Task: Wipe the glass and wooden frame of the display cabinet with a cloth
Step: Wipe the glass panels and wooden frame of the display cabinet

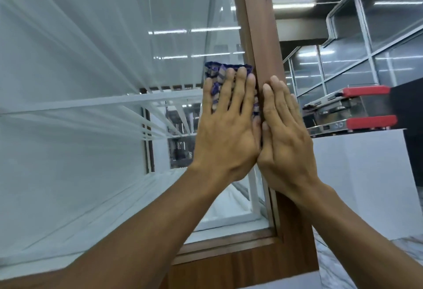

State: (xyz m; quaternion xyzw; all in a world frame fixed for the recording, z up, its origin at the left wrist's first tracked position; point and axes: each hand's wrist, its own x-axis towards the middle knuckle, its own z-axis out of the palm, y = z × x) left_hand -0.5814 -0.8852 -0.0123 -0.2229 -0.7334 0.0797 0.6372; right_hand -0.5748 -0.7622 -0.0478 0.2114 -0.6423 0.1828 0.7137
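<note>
The left hand [225, 126] presses a crumpled blue patterned cloth [219, 76] flat against the glass [91, 83] at its right edge — fingers straight, slightly spread. The right hand [285, 133] lies flat, fingers together, on the smooth brown wooden frame [261, 25].

A steel appliance [332, 110] with red handles [366, 91] (two, one above the other) sits on a white counter [366, 174].

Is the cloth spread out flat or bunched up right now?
Bunched: the cloth shows creased folds above the left hand, which presses it against the glass.
</note>
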